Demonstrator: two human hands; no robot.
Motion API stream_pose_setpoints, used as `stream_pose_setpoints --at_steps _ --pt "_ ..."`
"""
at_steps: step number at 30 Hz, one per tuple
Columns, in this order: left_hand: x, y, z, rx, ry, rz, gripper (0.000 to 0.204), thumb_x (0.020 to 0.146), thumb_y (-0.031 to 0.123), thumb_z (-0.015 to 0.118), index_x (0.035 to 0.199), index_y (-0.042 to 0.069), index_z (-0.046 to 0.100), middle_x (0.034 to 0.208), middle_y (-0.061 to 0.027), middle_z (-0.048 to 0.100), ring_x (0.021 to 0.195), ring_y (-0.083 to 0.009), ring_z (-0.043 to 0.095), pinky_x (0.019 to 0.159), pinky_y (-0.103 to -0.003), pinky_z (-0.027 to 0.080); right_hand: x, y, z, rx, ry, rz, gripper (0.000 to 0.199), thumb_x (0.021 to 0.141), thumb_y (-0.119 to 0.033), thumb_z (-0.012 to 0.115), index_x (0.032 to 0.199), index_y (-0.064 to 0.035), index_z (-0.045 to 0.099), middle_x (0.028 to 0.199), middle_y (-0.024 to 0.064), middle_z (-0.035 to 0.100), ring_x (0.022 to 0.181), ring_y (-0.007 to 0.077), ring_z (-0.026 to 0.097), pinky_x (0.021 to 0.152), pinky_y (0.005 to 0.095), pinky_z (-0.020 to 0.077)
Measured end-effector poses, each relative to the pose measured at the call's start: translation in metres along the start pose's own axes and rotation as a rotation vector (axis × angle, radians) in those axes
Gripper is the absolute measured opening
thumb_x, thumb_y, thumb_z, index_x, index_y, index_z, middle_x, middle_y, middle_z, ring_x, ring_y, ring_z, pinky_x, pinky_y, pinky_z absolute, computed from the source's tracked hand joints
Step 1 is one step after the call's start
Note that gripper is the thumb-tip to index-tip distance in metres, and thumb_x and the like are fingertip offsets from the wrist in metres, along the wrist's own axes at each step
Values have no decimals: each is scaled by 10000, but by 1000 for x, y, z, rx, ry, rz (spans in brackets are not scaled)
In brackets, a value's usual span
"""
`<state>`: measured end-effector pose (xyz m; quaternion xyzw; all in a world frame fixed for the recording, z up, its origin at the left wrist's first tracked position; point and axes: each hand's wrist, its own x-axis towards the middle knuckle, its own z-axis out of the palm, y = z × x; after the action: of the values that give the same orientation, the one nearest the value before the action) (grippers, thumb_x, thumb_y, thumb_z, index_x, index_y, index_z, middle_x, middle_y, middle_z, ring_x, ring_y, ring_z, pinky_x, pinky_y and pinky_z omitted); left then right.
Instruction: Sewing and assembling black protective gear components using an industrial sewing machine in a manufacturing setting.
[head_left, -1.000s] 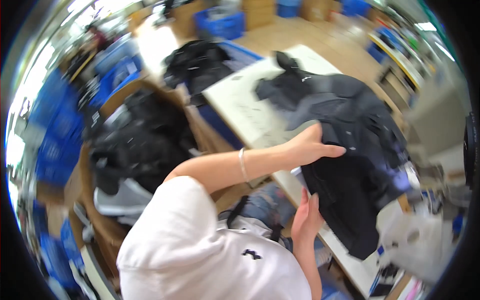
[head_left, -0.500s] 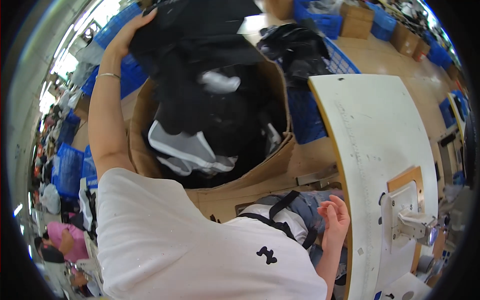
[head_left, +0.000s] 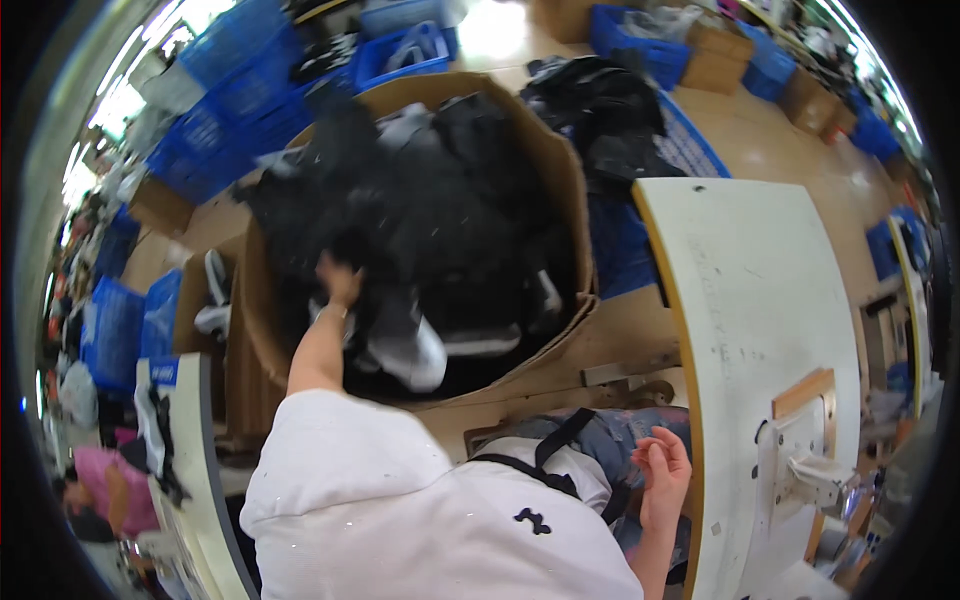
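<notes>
In front of me stands a large cardboard box [head_left: 583,215] heaped with black garments [head_left: 430,210], some with grey and white parts. My left hand [head_left: 340,280] reaches over the box at the near left of the black cloth. Motion smears its fingers, and I cannot make out whether they grip the fabric. A white and grey cloth piece [head_left: 410,350] lies at the box's near side. Beside the edge of the white table [head_left: 755,270], my right hand [head_left: 662,475] is raised with loosely bent fingers and nothing in it.
A sewing machine part [head_left: 820,470] sits on the white table. Blue crates [head_left: 225,110] are stacked at the far left, and a blue crate with black garments [head_left: 600,120] stands right of the box. At the lower left, a person in pink [head_left: 115,490] sits near another table [head_left: 205,470].
My left hand has come down from the far left, where it held up black cloth, toward the near part of the box. The cloth now lies lower. My right hand has barely moved.
</notes>
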<state>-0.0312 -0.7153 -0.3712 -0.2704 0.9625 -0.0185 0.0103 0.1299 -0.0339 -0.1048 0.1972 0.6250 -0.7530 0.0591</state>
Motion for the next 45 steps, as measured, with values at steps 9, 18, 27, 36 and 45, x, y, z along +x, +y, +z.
stream_pose_setpoints --at_steps 9,18,27,36,45 --pt "-19 38 -348 -41 -740 -112 425 719 347 745 1015 53 666 806 -195 686 702 -239 689 613 -397 550 9 -42 -23 -468 80 -355 149 914 -21 521 1013 3 629 857 74 647 750 112 597 690 253 498" --pt "68 442 -328 -473 154 917 392 825 325 618 1055 8 643 1085 -194 634 1052 -344 585 896 -405 466 32 -37 -47 -766 270 -544 135 874 -1 550 957 -44 648 742 61 635 632 127 579 565 250 435" --pt "80 614 -189 -311 -211 302 883 743 491 717 1382 1 354 1270 -263 512 1201 -442 484 968 -496 432 35 -46 -44 -733 266 -440 148 843 -6 580 939 -56 681 729 58 651 602 144 608 532 246 450" --pt "67 613 -233 -877 -180 357 595 733 354 767 1120 -19 512 993 -176 644 768 -273 674 462 -314 535 37 -53 -46 -725 261 -458 161 847 -14 574 955 -54 686 737 59 662 657 124 644 573 235 481" --pt "-4 659 -416 -1481 54 769 225 833 208 674 757 2 624 595 -41 544 404 -138 479 378 -276 380 29 -49 -45 -655 230 -382 193 858 -64 566 1017 -77 674 769 67 658 640 151 618 596 266 482"
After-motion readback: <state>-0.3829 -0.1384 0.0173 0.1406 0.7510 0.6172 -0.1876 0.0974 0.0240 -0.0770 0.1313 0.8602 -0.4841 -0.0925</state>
